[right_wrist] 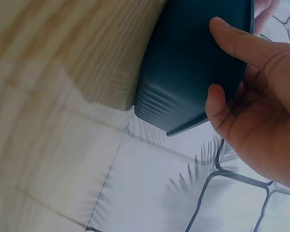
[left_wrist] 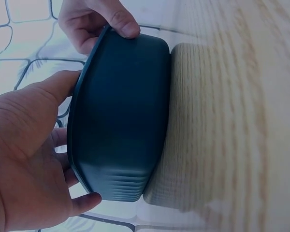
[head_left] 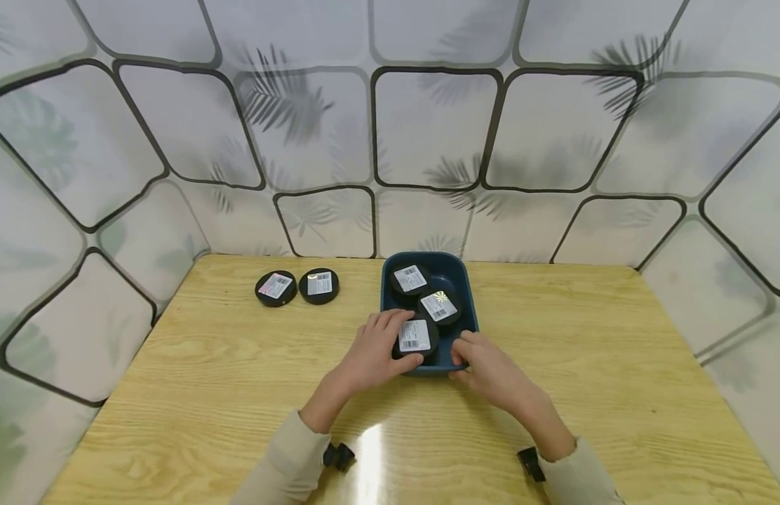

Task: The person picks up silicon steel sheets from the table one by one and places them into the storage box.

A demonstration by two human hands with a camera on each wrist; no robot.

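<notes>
A dark blue bin (head_left: 466, 280) stands on the table with several round black containers inside, each bearing a white barcode label. My left hand (head_left: 379, 349) reaches over the bin's left rim and grips the nearest black container (head_left: 414, 337), fingers on its far left side and thumb on the near side. In the left wrist view, the left hand (left_wrist: 34, 154) hides the container behind the bin's wall (left_wrist: 121, 106). At the near right corner, my right hand (head_left: 491, 368) holds the rim, thumb outside, as the right wrist view shows the right hand (right_wrist: 266, 92).
Two more round black containers, one (head_left: 276, 288) beside the other (head_left: 319, 285), lie label up on the table left of the bin. The wooden table (head_left: 586, 365) meets a patterned curtain (head_left: 428, 126) at its back edge.
</notes>
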